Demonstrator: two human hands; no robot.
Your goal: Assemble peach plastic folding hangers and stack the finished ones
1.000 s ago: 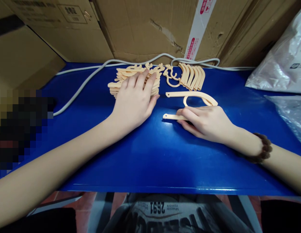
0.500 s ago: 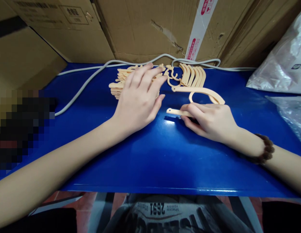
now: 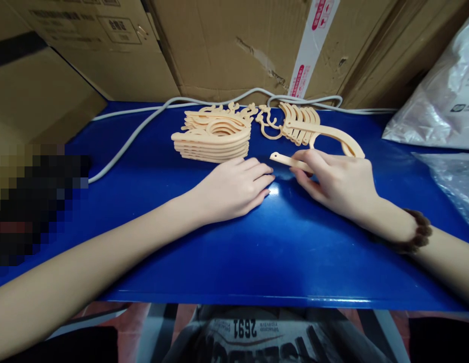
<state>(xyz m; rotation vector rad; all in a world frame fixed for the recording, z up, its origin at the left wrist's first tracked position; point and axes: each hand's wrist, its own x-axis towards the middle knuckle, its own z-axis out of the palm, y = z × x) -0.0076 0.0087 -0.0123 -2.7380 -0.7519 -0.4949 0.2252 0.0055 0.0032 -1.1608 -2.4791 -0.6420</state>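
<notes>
My left hand [image 3: 238,187] lies palm down over the table, fingers stretched with nothing in them, just in front of a stack of cream plastic hangers [image 3: 211,143]. To its right, my right hand [image 3: 338,179] is closed on a cream plastic folding hanger [image 3: 332,132]. One straight arm of that hanger pokes out left from between thumb and fingers. A curved arm with a hole at its end rises above the knuckles; the palm hides the part between. Behind it stand several curved cream hanger arms [image 3: 302,118] in a row, with loose cream hooks [image 3: 271,128] beside them.
The blue table [image 3: 234,257] has its front edge near my body. A white cable [image 3: 139,132] runs along the back, before cardboard boxes [image 3: 226,50]. Clear plastic bags [image 3: 434,96] lie at the right. A pixelated dark patch covers the left side.
My left hand has come off the hanger stack and moved toward me, uncovering the stack. My right hand, still holding the hanger, has shifted slightly right and away from me.
</notes>
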